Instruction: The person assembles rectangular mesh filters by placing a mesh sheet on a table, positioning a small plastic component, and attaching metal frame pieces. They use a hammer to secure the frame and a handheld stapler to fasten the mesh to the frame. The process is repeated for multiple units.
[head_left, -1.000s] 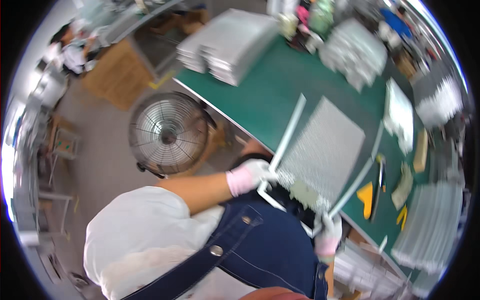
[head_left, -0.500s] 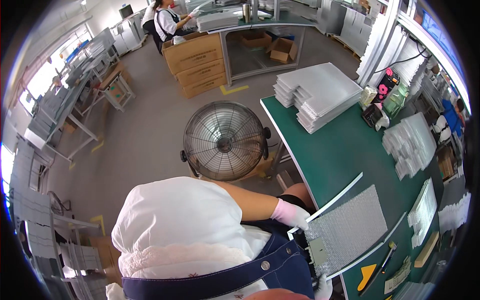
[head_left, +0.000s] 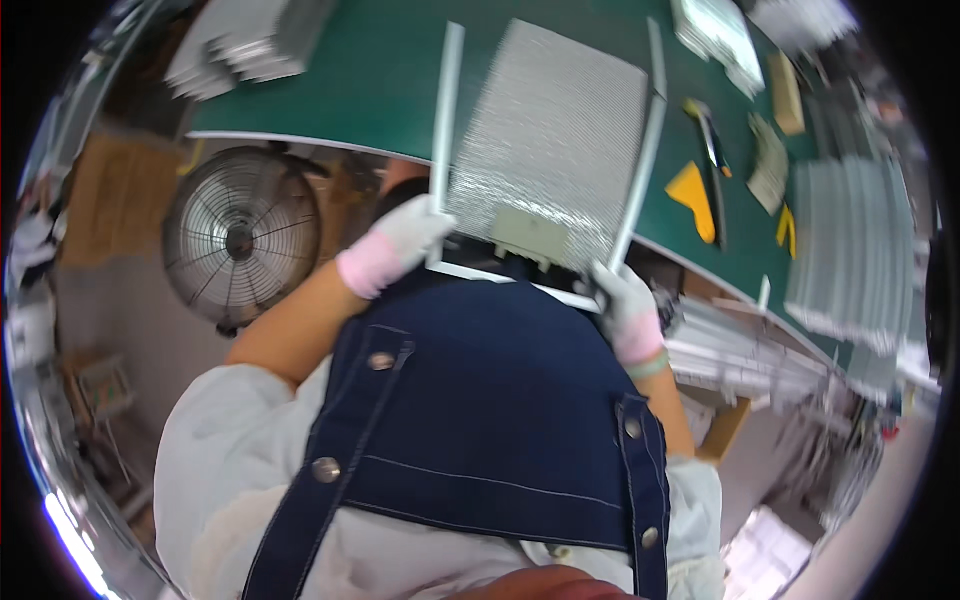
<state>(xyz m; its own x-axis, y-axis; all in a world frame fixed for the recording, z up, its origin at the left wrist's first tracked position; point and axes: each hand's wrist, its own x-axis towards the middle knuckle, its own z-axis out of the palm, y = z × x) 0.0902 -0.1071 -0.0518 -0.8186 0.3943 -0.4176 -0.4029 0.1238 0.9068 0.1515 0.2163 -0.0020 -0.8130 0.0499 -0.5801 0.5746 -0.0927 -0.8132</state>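
Observation:
A white U-shaped frame [head_left: 448, 120] reaches from my lap over the table edge, its two long sides splayed apart. My left hand [head_left: 402, 242], in a white glove with a pink cuff, grips its near left corner. At the near right corner, my gloved right hand [head_left: 626, 308] has its fingers closed around the frame. Between the long sides lies a silver mesh panel [head_left: 555, 125], apart from the left side and close to the right one. A flat grey-green notched piece [head_left: 530, 236] rests on the panel's near end.
On the green table [head_left: 385, 70] are a stack of silver panels [head_left: 265, 35], a yellow scraper [head_left: 692, 200], a dark-handled tool [head_left: 712, 150] and a wooden block [head_left: 786, 95]. More grey sheets [head_left: 850, 250] stand at right. A floor fan [head_left: 240, 240] is left of the table edge.
My view has swung round to the right, so the frame and panel now sit centrally ahead. Both hands still grip the frame's near corners. The right hand shows fully now.

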